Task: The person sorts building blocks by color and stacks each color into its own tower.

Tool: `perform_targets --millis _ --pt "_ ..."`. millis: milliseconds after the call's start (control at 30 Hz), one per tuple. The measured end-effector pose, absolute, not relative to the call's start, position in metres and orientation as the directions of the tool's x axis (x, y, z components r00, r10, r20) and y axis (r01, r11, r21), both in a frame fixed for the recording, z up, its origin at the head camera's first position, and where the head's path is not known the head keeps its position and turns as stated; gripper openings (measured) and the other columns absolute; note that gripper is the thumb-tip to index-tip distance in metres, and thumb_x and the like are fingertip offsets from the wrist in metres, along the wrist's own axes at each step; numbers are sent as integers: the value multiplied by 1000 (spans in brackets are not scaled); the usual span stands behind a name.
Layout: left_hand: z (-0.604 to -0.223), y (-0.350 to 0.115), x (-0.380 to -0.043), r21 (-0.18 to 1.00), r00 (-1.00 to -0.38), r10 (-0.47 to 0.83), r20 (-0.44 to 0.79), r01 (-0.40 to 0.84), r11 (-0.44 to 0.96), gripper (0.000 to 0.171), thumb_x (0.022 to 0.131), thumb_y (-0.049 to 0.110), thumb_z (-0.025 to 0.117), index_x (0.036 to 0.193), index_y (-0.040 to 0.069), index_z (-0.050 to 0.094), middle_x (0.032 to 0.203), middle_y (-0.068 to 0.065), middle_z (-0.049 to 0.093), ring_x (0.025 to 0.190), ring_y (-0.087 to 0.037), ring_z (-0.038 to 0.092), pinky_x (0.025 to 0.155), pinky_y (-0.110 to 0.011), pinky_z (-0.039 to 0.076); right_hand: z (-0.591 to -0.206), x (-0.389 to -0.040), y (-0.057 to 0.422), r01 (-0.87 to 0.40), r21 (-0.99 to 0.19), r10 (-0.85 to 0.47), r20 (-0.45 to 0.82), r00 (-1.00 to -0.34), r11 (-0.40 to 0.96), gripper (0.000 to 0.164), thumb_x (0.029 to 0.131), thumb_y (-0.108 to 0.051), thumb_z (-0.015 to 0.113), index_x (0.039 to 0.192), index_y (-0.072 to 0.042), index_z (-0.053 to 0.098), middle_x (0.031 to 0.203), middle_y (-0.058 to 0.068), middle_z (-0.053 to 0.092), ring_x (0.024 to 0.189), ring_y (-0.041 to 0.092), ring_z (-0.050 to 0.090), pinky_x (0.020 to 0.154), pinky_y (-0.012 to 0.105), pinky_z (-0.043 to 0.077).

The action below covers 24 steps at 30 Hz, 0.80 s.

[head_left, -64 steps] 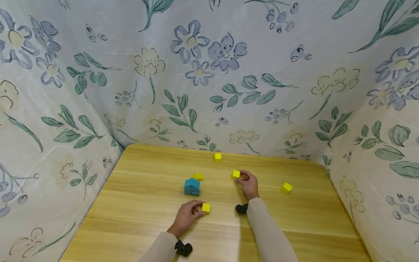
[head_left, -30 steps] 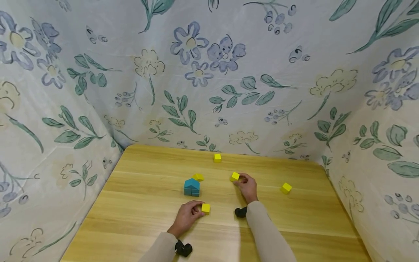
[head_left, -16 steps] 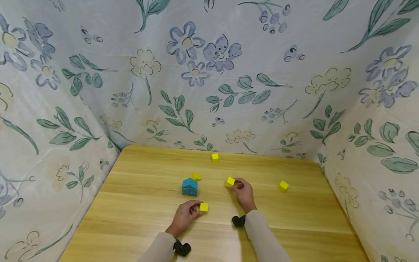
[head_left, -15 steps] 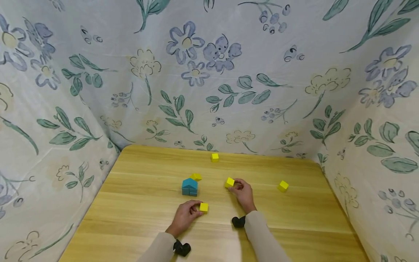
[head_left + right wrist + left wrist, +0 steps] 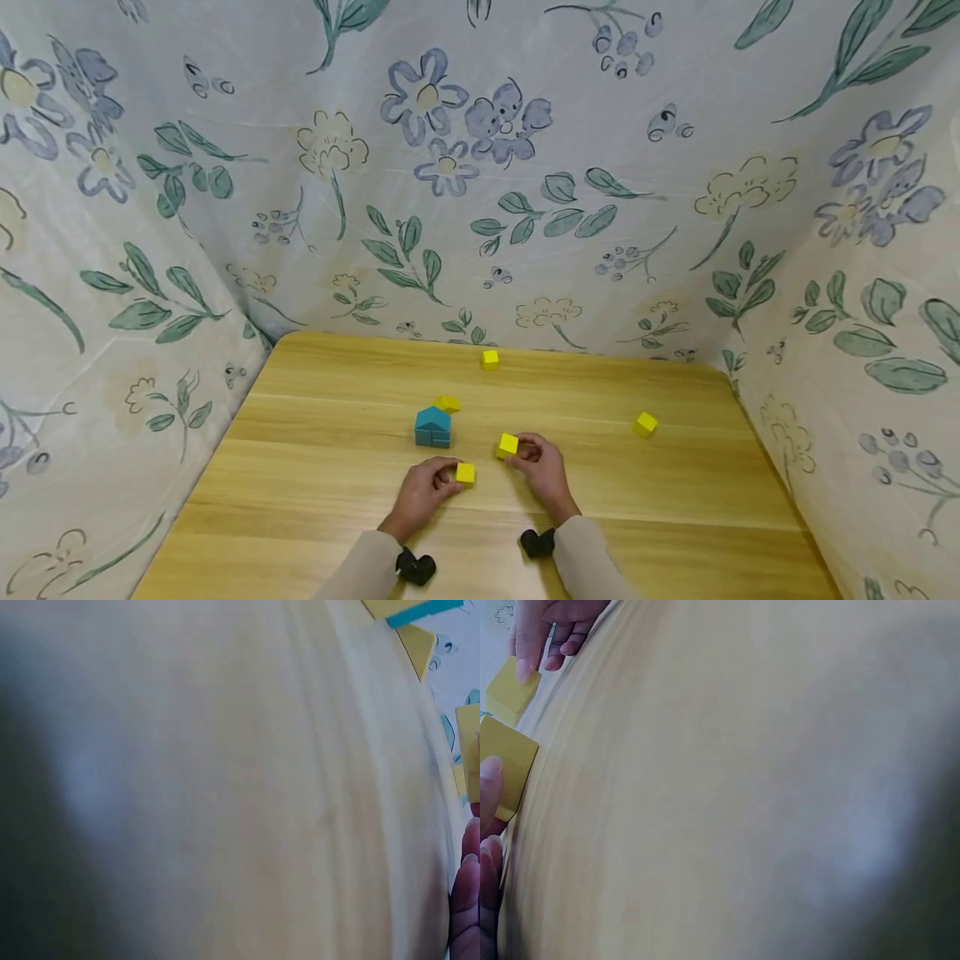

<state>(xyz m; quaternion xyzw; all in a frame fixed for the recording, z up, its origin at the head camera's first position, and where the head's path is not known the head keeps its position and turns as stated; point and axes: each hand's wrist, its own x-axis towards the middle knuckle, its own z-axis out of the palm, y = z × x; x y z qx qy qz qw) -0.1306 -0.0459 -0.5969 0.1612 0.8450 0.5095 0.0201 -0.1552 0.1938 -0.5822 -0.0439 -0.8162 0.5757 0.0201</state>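
My left hand pinches a yellow cube between thumb and fingers, low at the table's middle. To its upper right, my right hand grips a second yellow cube by its right side, turned at an angle. A small gap separates the two cubes in the head view. In the left wrist view, the left cube is nearer the camera and the right hand's cube shows just beyond it. Only part of the right cube enters the right wrist view, at its right edge.
Left of the cubes stands a stack of blue blocks with a pointed top, and a yellow block sits behind it. Loose yellow cubes lie at the back and right of the wooden table. Floral cloth surrounds the table.
My right hand has brought its yellow cube nearer to me and leftward, close to the left hand's cube. The left hand keeps its place and grip; the head view has shifted slightly.
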Motion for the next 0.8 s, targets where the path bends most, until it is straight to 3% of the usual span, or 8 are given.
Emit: perform_targets --millis 400,800 --pt "-597 -46 -130 865 -950 284 130 249 436 34 83 18 75 114 6 68 79 5 55 67 -4 47 61 -21 44 -585 -135 183 7 -937 -3 -9 -1000 349 37 70 0 83 105 2 69 85 11 61 76 17 51 65 23 44" --pt "-599 -46 -130 862 -945 285 159 273 428 34 84 19 75 113 5 68 79 5 55 67 -3 47 59 -21 44 -584 -125 175 -67 -905 -56 48 -997 419 34 70 -3 83 102 -2 72 89 5 65 78 14 51 70 25 43"
